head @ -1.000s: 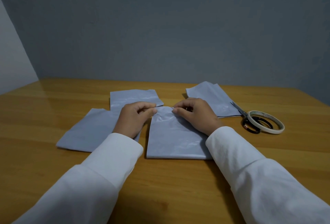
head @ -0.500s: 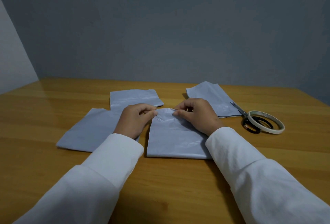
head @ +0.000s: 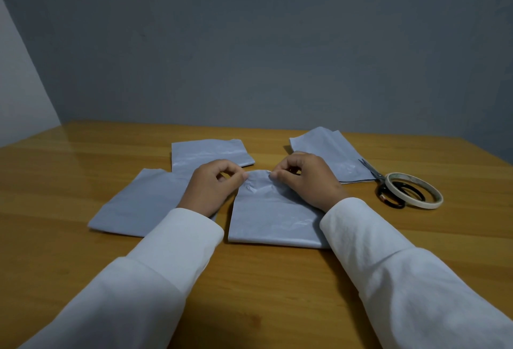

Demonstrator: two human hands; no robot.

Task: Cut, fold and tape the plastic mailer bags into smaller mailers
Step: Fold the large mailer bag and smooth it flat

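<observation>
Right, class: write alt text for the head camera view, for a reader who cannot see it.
Two hands in white sleeves, left hand and right hand, pinch the far edge of a grey plastic mailer lying on a wooden table. Three more grey mailers lie beyond and to the left; scissors and a tape roll sit at right.

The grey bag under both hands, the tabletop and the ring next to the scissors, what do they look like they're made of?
The grey mailer bag pinched by the left hand and right hand: thin plastic film, judging by its fine crinkles and soft sheen. The brown table: wood or wood-look laminate, with grain lines and a glossy reflection. The off-white tape roll: likely paper-type tape, matte and pale.
</observation>
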